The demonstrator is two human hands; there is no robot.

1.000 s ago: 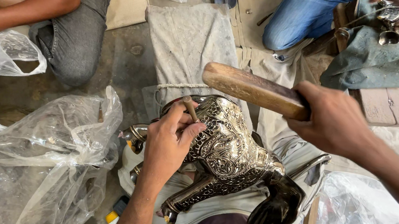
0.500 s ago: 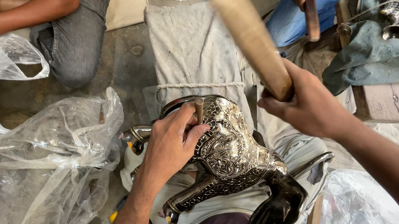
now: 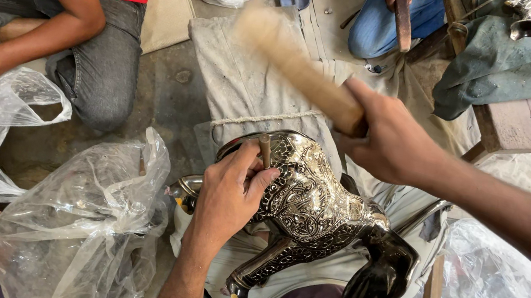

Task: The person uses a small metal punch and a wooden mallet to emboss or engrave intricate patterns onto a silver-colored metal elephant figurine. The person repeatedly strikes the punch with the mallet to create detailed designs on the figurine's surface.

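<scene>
One view, from the head, is given. A small punch (image 3: 264, 150) is pinched upright in the left hand (image 3: 232, 189), fingers curled narrow, its tip on the engraved metal horse figure (image 3: 311, 214) lying across the lap. A wooden mallet (image 3: 297, 70), blurred, is gripped in the right hand (image 3: 387, 142), raised above. The figure is judged heavy, rigid and slippery; its legs and body offer a hold.
</scene>
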